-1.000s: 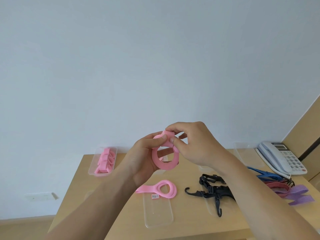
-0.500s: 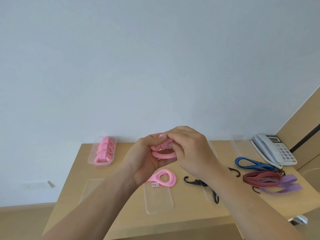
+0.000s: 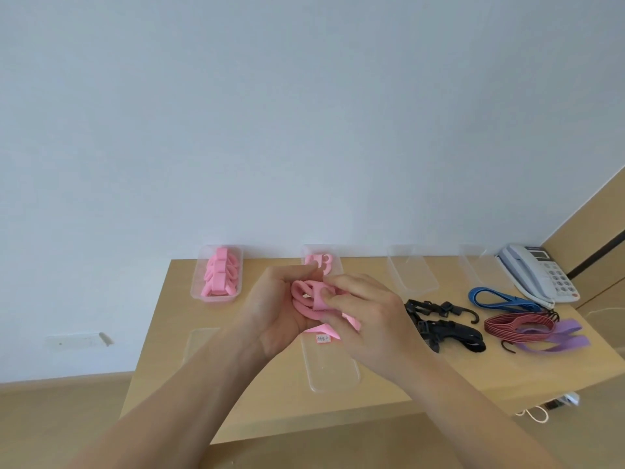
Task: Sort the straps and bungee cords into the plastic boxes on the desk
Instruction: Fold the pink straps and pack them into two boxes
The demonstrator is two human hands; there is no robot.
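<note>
The left grip (image 3: 274, 313) is a bare hand held above the counter (image 3: 270, 401), palm turned right, fingers curled round a coiled pink strap (image 3: 306, 301). The right grip (image 3: 367, 321) meets it from the right; its thumb and forefinger pinch the flat band wrapped across the coil. Both grips are closed on this strap, which is held clear of the counter surface, above the middle of it. Directly beneath, a second pink strap (image 3: 326, 330) with a small white label lies at the far end of a near clear tray (image 3: 333, 370), partly hidden by the grips. At the far left, a plastic box (image 3: 199, 292) contains several pink straps. A second far box (image 3: 306, 252), behind the grips, also holds pink items. Two further clear boxes (image 3: 412, 282) stand along the far edge to the right. Right of the grips lie black straps (image 3: 446, 330) with buckles and hooks, then a blue bungee cord (image 3: 497, 298), a red striped bungee cord (image 3: 517, 324) and a purple strap (image 3: 561, 336). A telephone (image 3: 537, 272) occupies the far right corner.
</note>
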